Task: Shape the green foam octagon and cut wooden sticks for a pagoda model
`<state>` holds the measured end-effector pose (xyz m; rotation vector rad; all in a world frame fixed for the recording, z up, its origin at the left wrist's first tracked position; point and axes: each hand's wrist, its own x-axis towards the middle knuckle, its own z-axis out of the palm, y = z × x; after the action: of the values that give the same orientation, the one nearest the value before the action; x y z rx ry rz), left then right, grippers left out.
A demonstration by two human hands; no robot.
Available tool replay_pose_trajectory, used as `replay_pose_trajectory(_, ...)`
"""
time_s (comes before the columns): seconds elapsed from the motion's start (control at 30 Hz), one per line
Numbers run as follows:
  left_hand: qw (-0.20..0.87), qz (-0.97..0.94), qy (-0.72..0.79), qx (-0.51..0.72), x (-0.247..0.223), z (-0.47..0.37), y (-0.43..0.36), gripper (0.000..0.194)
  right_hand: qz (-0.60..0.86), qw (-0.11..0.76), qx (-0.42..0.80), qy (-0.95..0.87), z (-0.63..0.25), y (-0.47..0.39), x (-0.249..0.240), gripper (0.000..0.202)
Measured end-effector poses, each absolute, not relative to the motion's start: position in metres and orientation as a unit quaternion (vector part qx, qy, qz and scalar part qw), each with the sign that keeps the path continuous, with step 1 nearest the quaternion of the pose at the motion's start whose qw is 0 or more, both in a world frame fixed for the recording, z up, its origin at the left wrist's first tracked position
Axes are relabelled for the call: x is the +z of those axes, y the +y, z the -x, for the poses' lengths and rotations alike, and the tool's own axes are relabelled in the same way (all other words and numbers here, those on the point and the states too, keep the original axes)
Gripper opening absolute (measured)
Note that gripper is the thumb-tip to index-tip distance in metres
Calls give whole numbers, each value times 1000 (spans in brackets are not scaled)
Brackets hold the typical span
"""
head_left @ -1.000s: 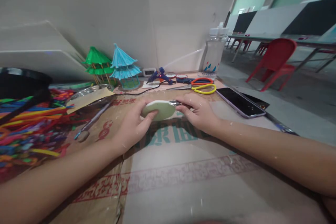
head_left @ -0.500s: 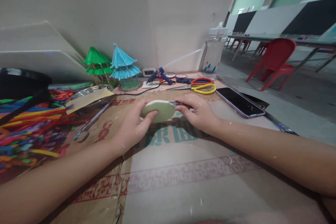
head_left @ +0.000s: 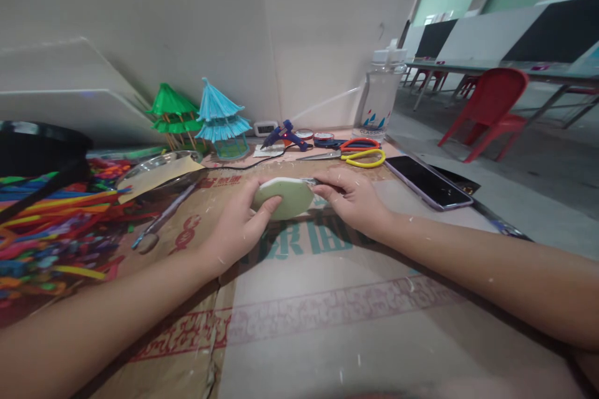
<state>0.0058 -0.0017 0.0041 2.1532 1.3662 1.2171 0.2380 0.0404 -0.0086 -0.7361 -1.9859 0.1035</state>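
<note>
My left hand grips a pale green disc with a white upper edge, thumb on the face toward me. The disc is tilted up above the cardboard sheet. At its right edge, my right hand pinches a small dark metallic tool. Its tip meets the disc's rim; most of it is hidden in my fingers, so I cannot make out its kind. Behind my hands lie scissors with yellow and orange handles and a blue glue gun.
Colourful pipe cleaners heap at the left beside a clear plate. Green and blue model pavilions stand at the back. A water bottle and a phone are at the right. Printed cardboard covers the table.
The disc has turned slightly in my left hand, and the tool at its right edge has shifted a little. My arms stay almost where they were.
</note>
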Motion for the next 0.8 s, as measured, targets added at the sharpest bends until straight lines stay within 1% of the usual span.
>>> replay_pose_trajectory(0.17, 133, -770, 467, 414, 5, -5, -3, 17, 277, 497, 4, -822, -238, 37, -6, 27)
replay_pose_trajectory(0.33, 92, -803, 430, 401, 6, -4, -5, 12, 242, 471, -49, -847, -237, 32, -4, 28)
replay_pose_trajectory(0.6, 85, -811, 438, 378, 7, -5, -8, 12, 224, 463, -84, -853, -236, 31, -2, 25)
replay_pose_trajectory(0.8, 88, -812, 437, 377, 9, -6, -10, 13, 213, 472, -88, -851, -235, 31, -2, 23)
